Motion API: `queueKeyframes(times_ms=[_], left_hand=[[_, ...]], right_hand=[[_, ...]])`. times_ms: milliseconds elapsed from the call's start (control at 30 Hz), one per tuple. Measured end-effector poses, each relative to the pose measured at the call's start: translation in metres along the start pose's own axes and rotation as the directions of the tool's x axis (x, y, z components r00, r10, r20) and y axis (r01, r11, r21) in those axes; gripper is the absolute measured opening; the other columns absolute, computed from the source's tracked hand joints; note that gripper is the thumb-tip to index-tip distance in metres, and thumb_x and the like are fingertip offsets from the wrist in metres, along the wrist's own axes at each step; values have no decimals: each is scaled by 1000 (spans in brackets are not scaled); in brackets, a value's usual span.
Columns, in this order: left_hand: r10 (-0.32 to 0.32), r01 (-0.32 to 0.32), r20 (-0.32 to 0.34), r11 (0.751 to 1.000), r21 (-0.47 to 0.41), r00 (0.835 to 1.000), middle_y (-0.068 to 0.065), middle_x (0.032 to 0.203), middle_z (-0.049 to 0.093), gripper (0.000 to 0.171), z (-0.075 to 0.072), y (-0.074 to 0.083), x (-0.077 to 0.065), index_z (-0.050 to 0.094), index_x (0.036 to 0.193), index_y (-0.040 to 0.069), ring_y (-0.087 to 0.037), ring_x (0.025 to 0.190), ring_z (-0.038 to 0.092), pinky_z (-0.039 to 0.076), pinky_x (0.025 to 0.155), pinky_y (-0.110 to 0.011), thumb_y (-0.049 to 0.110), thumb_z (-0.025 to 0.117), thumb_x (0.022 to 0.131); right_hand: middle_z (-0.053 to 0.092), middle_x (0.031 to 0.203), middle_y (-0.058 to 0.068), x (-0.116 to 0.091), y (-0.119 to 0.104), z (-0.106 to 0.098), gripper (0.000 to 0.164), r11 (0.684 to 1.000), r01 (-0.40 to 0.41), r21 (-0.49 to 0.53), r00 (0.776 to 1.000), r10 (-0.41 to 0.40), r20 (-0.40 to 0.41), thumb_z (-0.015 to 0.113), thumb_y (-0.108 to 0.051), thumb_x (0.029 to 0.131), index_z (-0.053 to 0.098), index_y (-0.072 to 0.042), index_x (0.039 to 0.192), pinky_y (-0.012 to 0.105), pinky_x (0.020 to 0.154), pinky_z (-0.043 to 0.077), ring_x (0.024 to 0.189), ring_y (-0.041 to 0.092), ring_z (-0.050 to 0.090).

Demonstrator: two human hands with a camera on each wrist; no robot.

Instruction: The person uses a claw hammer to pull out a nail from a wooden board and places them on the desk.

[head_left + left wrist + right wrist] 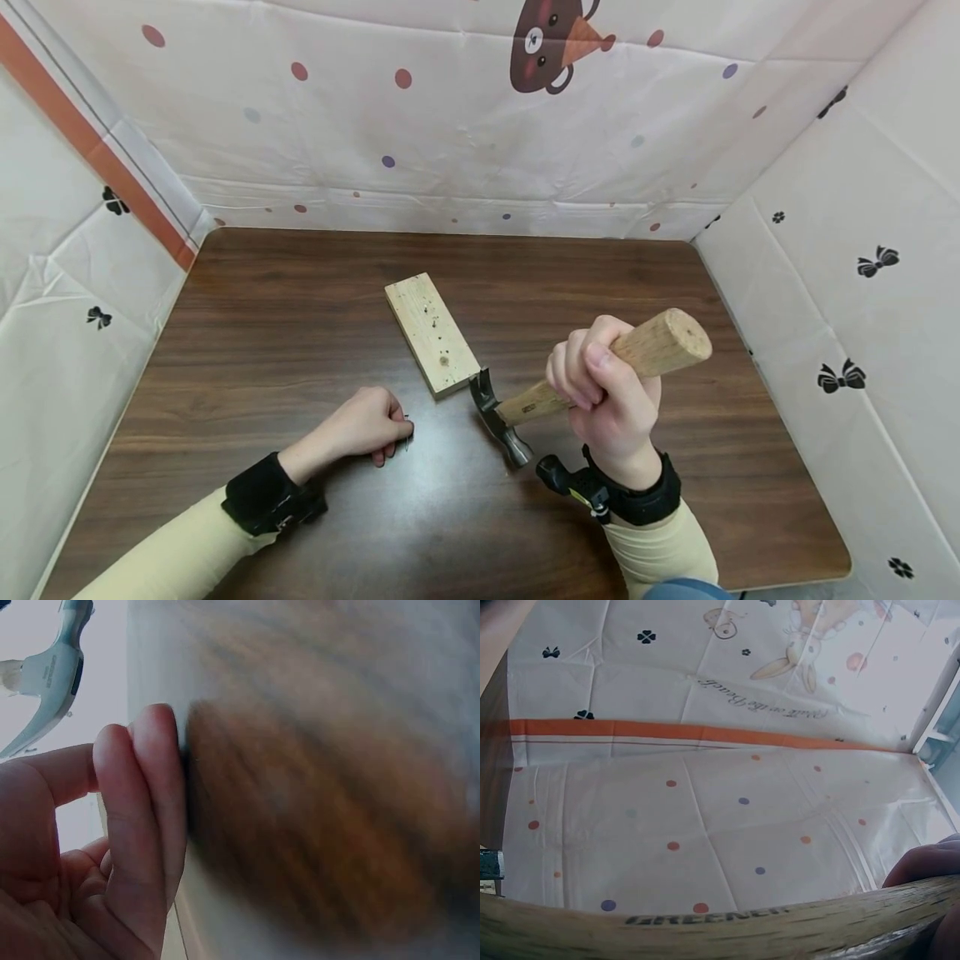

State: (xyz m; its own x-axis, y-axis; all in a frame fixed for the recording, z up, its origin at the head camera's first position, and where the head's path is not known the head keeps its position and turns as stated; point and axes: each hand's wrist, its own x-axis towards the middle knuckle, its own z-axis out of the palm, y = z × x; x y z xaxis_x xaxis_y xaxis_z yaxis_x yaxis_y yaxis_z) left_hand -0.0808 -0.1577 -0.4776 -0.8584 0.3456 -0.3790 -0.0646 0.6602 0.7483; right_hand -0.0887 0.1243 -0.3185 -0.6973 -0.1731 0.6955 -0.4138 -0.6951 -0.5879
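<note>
My right hand [611, 392] grips a claw hammer [536, 402] by its wooden handle, the butt end raised toward me. The dark steel head hangs lower, its claw overlapping the near right corner of a pale wooden block [431, 333] in the head view. Several small dark holes or nail heads mark the block's top. Left of the hammer head, my left hand [367, 425] pinches a thin nail [407, 446] between thumb and forefinger, low over the table. In the left wrist view the fingers [157, 750] hide the nail; lettered handle wood [705, 926] fills the right wrist view's bottom.
The dark brown wooden table [262, 333] has rounded corners. Patterned white sheeting [450, 125] hangs behind it and along both sides. Black straps with small devices [270, 496] sit on both wrists.
</note>
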Motion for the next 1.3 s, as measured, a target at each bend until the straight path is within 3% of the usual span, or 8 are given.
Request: queueKeyframes(times_ms=[133,300,400,533,600,767,933,1300], left_hand=[[15,-16,-49,1000,-22,999,1,54,64,32,-14,0,0,68,69,11,-17,42,64,56,49,-33,20,66,100],[58,-66,-199,997,-29,978,-2,57,62,38,-39,3,6,65,76,8,-21,44,63,53,54,-37,29,62,107],[97,-110,-324,994,-23,941,-2,62,62,32,-55,5,18,66,86,9,-22,53,62,50,59,-39,31,62,109],[173,-175,-483,984,42,858,-7,88,66,22,-78,10,50,69,109,8,-25,79,62,49,74,-43,29,61,108],[206,-176,-494,978,107,844,-14,111,67,32,-89,13,70,66,128,3,-31,101,63,50,89,-48,28,57,109],[201,-118,-339,961,250,919,-31,163,35,59,-107,16,114,31,163,-8,-46,153,33,27,124,-57,26,42,116],[169,-95,-242,952,291,955,-34,167,28,58,-110,16,144,24,165,-9,-51,156,24,20,127,-58,21,35,117],[126,-61,-159,931,361,979,-23,160,38,53,-97,4,170,47,159,7,-48,148,30,31,114,-68,34,26,118]], right_hand=[[30,53,0,7,-1,2,32,999,-32,-25,999,32,-15,50,0,102,37,-4,73,28,39,25,40,12,28],[27,52,0,18,2,4,33,991,-101,-82,993,95,-71,54,-3,102,40,-6,73,29,40,24,41,11,25],[27,52,-1,29,6,1,33,975,-178,-135,980,162,-119,57,-7,102,43,-9,72,30,41,24,41,12,24],[31,52,-2,53,19,-3,31,928,-315,-201,943,280,-182,57,-10,102,47,-14,73,30,44,28,42,12,26],[32,52,-4,69,30,-5,30,894,-396,-210,911,355,-208,57,-11,102,48,-15,73,27,44,29,42,10,28],[29,53,-6,111,73,-7,39,785,-591,-184,801,545,-248,58,-13,106,43,-16,70,23,44,29,43,5,30],[25,57,-6,140,116,-10,45,689,-708,-154,700,659,-274,58,-17,110,39,-15,69,21,45,27,44,6,28],[28,62,-4,164,171,-13,39,582,-786,-207,616,719,-322,57,-20,111,42,-13,76,23,47,30,48,9,31]])
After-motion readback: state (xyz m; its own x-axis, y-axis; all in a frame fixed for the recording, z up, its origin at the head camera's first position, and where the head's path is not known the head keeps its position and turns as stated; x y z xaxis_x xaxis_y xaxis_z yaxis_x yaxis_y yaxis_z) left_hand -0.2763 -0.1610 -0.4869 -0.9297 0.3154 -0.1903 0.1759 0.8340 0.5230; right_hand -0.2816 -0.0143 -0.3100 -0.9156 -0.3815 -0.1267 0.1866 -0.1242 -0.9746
